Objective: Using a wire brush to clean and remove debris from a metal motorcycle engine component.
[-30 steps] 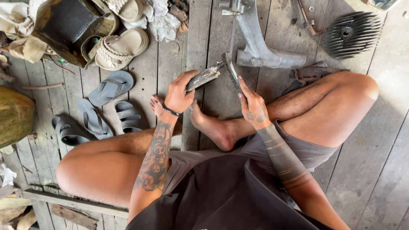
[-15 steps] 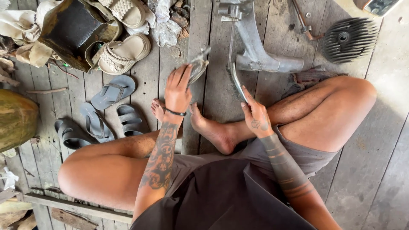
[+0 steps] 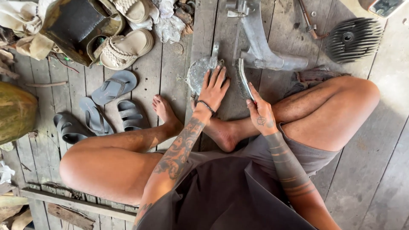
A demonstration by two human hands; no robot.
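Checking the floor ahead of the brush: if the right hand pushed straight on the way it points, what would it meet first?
Probably the long grey metal casting on the planks, just beyond the wire brush in the right hand; depth is unclear.

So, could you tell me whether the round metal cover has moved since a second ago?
Yes. The left hand carried the round metal cover away from the body, down onto the floorboards beside the long metal casting.

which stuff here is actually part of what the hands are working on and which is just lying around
In hand:
- left hand pressing flat on the round metal cover
- right hand holding the wire brush

Lying about:
- grey sandals
- tan woven sandals
- finned cylinder head
- long metal casing
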